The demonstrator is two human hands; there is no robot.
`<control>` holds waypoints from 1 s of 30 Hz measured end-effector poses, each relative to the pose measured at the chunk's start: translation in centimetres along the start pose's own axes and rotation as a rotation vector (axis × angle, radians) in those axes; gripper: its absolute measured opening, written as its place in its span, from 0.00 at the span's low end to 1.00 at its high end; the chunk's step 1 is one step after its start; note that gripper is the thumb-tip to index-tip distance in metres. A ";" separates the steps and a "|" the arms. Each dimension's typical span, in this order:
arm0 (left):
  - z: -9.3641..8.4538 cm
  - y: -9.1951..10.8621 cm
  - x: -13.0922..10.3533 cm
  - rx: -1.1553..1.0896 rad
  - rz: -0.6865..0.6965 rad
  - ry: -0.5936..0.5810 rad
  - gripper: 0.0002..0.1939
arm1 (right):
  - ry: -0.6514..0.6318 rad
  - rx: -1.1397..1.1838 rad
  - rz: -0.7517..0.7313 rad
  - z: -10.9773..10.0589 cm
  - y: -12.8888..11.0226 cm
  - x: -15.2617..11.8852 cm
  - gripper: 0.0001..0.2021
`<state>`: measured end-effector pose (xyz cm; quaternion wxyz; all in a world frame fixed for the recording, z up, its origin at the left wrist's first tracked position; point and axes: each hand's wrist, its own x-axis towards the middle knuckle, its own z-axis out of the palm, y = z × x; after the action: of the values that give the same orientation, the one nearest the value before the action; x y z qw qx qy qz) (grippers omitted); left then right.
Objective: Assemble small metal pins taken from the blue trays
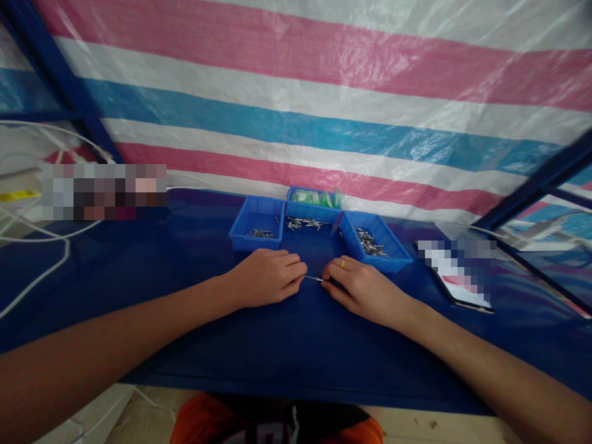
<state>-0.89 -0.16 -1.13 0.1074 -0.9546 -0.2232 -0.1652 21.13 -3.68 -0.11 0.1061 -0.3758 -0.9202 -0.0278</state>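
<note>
A striped plastic sheet (296, 92) in pink, white and blue stretches behind the blue table (287, 345). A phone (456, 280) (its screen partly pixelated) lies toward the right. White cables (68, 250) curve across the table's left end, near a slanting blue post (65, 80).

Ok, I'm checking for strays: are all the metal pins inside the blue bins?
No, some pins lie on the table before the middle bin, and the right hand holds one pin.

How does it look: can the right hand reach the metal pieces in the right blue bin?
Probably yes: the bin is open above, and nothing visible blocks the right hand, though that hand seems to hold a thin metal piece.
</note>
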 end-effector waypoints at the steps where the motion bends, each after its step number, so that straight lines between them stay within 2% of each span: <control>1: 0.0 0.0 0.0 -0.002 0.000 -0.003 0.09 | -0.001 0.001 0.004 0.0 0.0 0.0 0.06; 15: -0.1 0.0 0.0 -0.008 0.014 -0.047 0.10 | -0.008 0.026 0.024 0.0 -0.1 -0.1 0.04; 30: -0.1 0.0 0.0 -0.001 0.009 -0.006 0.11 | 0.003 0.032 0.011 -0.1 0.0 -0.1 0.07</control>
<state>-0.92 -0.21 -1.08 0.1070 -0.9562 -0.2192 -0.1620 21.17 -3.77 0.01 0.1138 -0.3789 -0.9183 -0.0129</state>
